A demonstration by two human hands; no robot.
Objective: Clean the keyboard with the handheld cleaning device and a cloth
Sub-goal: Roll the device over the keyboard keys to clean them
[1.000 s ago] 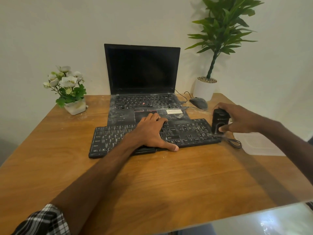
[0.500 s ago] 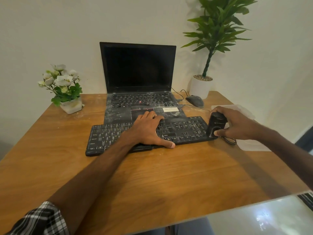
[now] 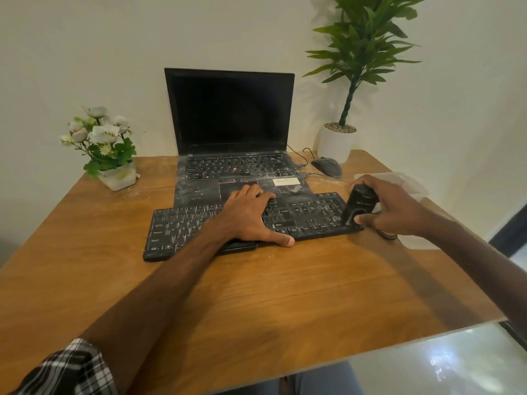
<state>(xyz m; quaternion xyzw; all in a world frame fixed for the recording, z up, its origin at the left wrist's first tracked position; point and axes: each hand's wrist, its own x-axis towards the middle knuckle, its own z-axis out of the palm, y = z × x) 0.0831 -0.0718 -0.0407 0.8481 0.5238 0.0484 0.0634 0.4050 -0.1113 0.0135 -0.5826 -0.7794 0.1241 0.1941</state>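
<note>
Gripping: right hand (image 3: 396,209) curled round the handheld cleaning device (image 3: 360,205), thumb on its lower face. The device stands tilted, its foot on the right end of the keyboard (image 3: 199,226). Left hand (image 3: 248,215), well to the left of that grip, lies flat on the middle keys with fingers straight, apparently steadying. Pale dust shows on the keys left of the grip and on the laptop (image 3: 228,109) beyond it. A pale sheet (image 3: 410,182) lies just right of the grip; whether it is the cloth cannot be told. Progress, judged: early, with most keys unswept and wiping not begun.
</note>
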